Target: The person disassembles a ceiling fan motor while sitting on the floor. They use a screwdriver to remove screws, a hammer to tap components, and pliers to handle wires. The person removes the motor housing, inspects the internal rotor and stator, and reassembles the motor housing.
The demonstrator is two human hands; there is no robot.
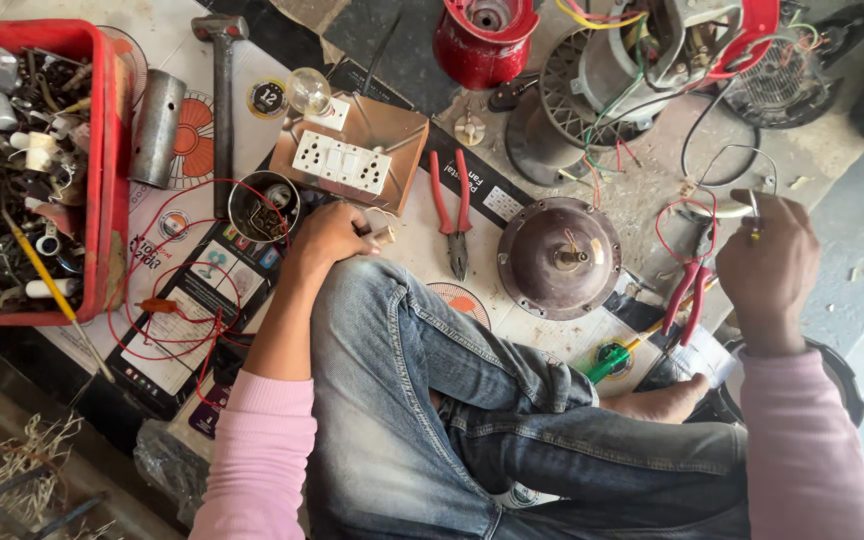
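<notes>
At right of frame, your right hand [767,265] pinches a small metal tool [754,212] upright — the red wire loop [685,228] lies just left of it; your left hand [330,235], closed on something hidden, rests at centre — well apart.

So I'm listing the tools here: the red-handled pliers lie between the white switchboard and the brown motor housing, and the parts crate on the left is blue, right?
Not quite: the parts crate is red, as the head view shows. The red-handled pliers do lie between the white switchboard and the brown motor housing.
</notes>
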